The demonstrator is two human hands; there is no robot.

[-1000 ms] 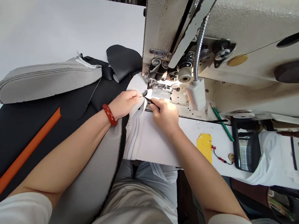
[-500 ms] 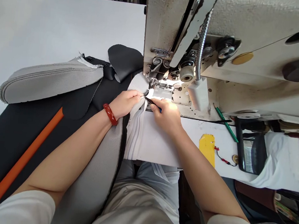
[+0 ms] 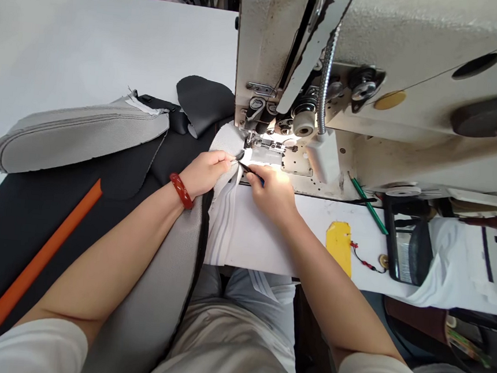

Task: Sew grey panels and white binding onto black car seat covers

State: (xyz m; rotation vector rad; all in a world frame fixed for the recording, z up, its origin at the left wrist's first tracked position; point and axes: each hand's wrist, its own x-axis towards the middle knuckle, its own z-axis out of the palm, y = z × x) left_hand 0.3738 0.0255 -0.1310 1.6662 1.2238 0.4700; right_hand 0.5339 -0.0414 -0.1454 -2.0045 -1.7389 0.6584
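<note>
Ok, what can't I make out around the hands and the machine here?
Head view only:
- Needle area: washed out by lamp glare, partly behind the fabric fold.
- Tool in the right hand: thin, dark, too small to identify; tip lost against the left hand.
- Right grip: fingers hidden under the hand's back.
- Machine: cut off by the top and right edges.

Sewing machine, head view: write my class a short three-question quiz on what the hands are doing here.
1. True or false: a red bracelet sits on the wrist of the left hand.
2. The right hand holds: A) a thin dark tool; B) a ruler; C) a marker pen.
3. Fill in: at the sewing machine, the left hand pinches ___ cloth.
Key: 1 true; 2 A; 3 grey.
</note>
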